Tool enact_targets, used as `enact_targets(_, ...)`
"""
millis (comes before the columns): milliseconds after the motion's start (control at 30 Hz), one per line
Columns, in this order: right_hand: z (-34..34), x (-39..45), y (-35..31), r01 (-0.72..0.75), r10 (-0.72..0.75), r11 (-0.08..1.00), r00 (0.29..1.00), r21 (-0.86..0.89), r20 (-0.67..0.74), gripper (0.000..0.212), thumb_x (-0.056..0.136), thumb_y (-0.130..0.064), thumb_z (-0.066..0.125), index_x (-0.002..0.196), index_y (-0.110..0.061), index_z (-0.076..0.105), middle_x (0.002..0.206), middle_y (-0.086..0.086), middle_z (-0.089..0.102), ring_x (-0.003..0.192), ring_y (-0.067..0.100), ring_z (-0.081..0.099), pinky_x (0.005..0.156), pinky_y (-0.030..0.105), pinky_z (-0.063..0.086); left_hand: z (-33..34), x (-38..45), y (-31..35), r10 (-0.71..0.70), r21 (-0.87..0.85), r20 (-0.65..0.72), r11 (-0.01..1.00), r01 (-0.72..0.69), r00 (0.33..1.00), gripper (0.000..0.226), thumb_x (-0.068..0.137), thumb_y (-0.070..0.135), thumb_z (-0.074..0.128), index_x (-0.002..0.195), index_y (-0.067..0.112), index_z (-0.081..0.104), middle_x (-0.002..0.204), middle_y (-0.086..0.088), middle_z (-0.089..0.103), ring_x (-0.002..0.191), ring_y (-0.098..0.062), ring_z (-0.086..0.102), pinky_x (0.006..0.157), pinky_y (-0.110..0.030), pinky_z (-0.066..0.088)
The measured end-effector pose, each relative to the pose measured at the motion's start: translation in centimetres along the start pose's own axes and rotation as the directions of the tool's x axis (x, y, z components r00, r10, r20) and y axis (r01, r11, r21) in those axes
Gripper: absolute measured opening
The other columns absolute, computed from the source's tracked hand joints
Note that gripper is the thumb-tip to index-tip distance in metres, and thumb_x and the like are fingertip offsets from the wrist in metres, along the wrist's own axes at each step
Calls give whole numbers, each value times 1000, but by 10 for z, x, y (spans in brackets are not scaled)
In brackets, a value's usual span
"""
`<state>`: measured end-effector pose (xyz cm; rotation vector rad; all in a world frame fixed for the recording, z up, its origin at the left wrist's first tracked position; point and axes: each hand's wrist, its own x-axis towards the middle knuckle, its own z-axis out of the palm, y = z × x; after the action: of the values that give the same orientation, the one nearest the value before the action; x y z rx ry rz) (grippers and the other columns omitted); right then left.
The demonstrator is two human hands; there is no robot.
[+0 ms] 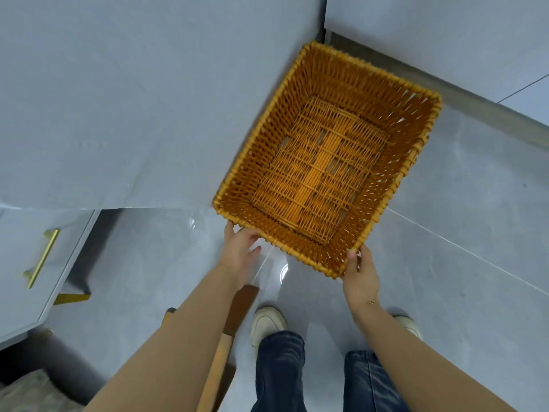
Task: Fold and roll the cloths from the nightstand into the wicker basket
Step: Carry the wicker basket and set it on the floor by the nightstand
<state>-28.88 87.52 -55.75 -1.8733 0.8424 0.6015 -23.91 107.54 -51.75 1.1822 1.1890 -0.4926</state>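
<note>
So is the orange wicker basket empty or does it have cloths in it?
Empty: the orange wicker basket shows only its bare woven bottom, with no cloths inside.

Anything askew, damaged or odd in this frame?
Nothing looks damaged or spilled. The basket is empty, with no cloths in view, and sits skewed to the floor tiles. The left hand and right hand grip its near rim.

The wicker basket (326,162) is orange-brown with a crisscross weave; the floor (460,233) is pale grey tile; the drawer handle (41,258) is gold; the trousers (280,373) are dark blue; the shoes (267,322) are cream.
</note>
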Motion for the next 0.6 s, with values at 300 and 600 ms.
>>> enact_targets(300, -78, -91, -95, 61, -87, 994, 943, 91, 321, 50, 101, -35, 42, 149, -28, 28, 142, -9, 40, 130, 6, 39, 102, 18, 28, -14, -126, 12, 76, -5, -85, 997, -77, 993, 53, 99, 5, 44, 149, 19, 30, 147, -10, 42, 132, -29, 44, 106, -44, 36)
enact_targets(600, -209, -290, -256, 409, -339, 911, 665, 55, 665, 41, 99, -38, 44, 139, -33, 43, 133, -18, 52, 118, -12, 46, 88, -4, 34, -28, -408, 65, 228, -394, -253, 864, -315, 940, 43, 93, 8, 58, 134, 14, 47, 126, -7, 57, 99, -18, 60, 77, -29, 47)
